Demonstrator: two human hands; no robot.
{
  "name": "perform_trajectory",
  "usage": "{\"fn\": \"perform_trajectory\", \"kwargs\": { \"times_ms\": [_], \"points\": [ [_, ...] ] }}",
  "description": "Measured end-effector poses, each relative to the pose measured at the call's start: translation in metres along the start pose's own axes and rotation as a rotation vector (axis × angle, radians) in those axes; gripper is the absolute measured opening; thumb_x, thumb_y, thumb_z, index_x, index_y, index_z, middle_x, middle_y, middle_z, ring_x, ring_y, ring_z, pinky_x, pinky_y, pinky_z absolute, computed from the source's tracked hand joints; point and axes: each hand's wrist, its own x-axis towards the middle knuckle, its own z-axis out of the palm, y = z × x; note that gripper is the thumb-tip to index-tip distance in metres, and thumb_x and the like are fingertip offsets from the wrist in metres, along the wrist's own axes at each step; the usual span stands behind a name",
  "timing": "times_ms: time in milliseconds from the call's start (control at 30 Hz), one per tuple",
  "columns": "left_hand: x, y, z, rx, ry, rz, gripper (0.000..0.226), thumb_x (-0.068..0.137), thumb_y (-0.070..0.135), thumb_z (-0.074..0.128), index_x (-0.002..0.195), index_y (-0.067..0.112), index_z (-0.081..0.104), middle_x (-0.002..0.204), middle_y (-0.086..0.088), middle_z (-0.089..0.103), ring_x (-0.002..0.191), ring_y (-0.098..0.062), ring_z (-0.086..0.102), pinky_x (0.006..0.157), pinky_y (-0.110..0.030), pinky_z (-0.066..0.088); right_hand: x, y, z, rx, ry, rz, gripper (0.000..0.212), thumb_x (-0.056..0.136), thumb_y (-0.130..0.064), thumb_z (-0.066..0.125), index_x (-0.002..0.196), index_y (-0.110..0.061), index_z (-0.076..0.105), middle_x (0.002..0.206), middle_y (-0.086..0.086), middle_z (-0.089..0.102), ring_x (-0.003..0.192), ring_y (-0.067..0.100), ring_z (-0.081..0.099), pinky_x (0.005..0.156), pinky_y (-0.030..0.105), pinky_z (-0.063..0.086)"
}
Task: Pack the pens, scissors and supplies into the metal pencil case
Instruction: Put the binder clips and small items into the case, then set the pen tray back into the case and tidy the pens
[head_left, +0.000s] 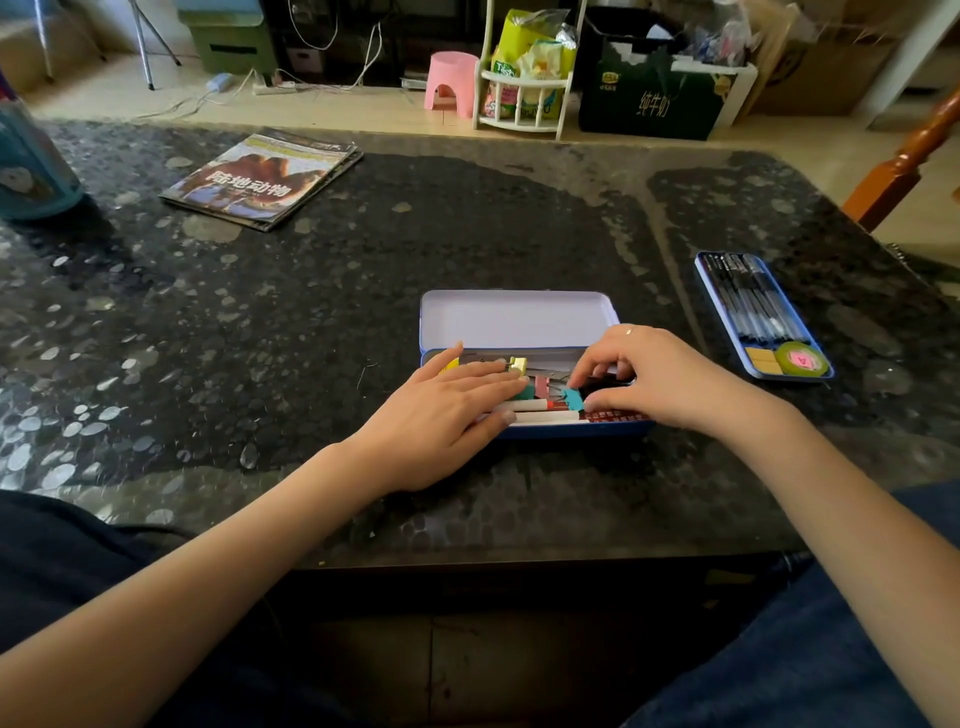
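- While the rectangular metal pencil case (514, 318) lies open at frame centre on the speckled glossy table (311, 312), the left hand (441, 400) presses flat, fingers straight, on its contents.
- Right hand (654, 379) fingers curl, pinching a teal binder clip (574, 399).

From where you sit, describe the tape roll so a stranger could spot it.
Start at the dark stone table and look to its right edge, where a blue tray holds black pens. At the tray's near end sits the tape roll: round, green, pink-centred, beside square yellow pads.
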Motion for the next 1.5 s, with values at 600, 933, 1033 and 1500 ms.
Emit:
{"fn": "perform_trajectory", "kwargs": {
  "times_ms": [600,933,1033,1500],
  "points": [
    [0.005,-0.01,-0.006,-0.08,0.072,-0.086,0.059,0.093,0.053,0.01,0.147,0.032,0.022,0.155,0.011,0.016,0.143,-0.002,-0.002,0.116,-0.029,-0.007,0.001,0.055,-0.032,0.057,0.484,0.309,0.021,0.086,-0.019,0.066,0.107,-0.021,0.068,0.102,0.006,0.068,0.084,0.018,0.056,0.076,0.027,0.041],
    [0.008,-0.011,-0.004,-0.098,0.046,-0.104,0.066,0.083,0.066,-0.003,0.144,0.042,-0.01,0.154,0.017,-0.01,0.14,0.001,-0.016,0.115,-0.033,-0.014,0.01,0.103,-0.04,-0.12,0.398,0.784,0.08,0.083,-0.057,0.059,0.145,-0.017,0.028,0.148,0.015,0.031,0.134,0.041,0.028,0.104,0.056,0.03],
    [0.006,-0.01,-0.003,-0.167,0.047,-0.155,0.072,0.08,0.069,-0.002,0.145,0.039,-0.007,0.155,0.016,-0.007,0.14,0.002,-0.013,0.113,-0.025,-0.013,0.011,0.121,-0.042,-0.067,0.311,0.897,0.101,0.075,-0.067,0.061,0.15,-0.021,0.011,0.155,0.016,0.016,0.139,0.042,0.017,0.108,0.059,0.021],
    [-0.031,0.009,-0.01,0.012,0.023,-0.109,0.063,0.082,0.068,-0.004,0.14,0.048,-0.018,0.152,0.014,0.007,0.14,-0.012,0.004,0.111,-0.02,-0.014,0.021,0.119,-0.02,0.144,0.673,0.736,0.091,0.072,-0.042,0.077,0.144,-0.021,0.024,0.138,0.017,0.042,0.13,0.035,0.032,0.098,0.045,0.039]
  ]
}}
